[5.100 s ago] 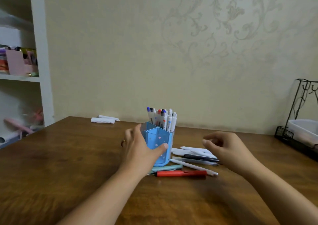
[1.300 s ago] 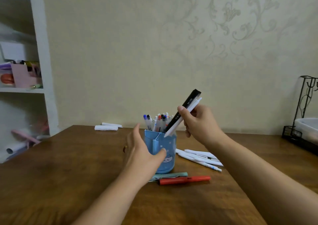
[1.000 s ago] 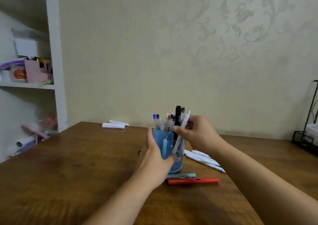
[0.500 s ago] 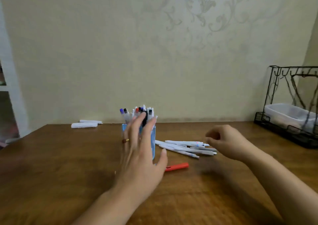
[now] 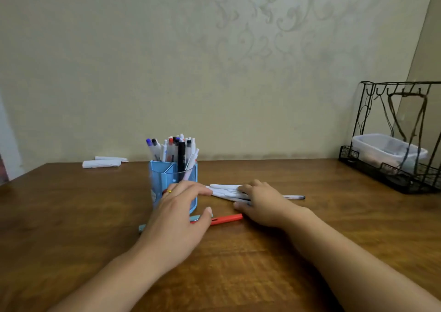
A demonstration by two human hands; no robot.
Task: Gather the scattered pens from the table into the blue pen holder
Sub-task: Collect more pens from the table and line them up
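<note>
While left hand (image 5: 177,218) rests fingers spread against blue pen holder (image 5: 173,183), mid-desk toward far edge, gripping nothing, right hand (image 5: 263,204) lies flat, fingers extended, over white pens (image 5: 225,190) just right of holder. Red pen (image 5: 226,218) lies between hands; teal pen (image 5: 143,227) mostly hidden under left hand.

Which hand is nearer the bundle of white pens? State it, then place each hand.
Right. The right hand lies on the white pens, fingers over them. The left hand is beside the blue pen holder, its fingertips just short of the pens' ends.
</note>
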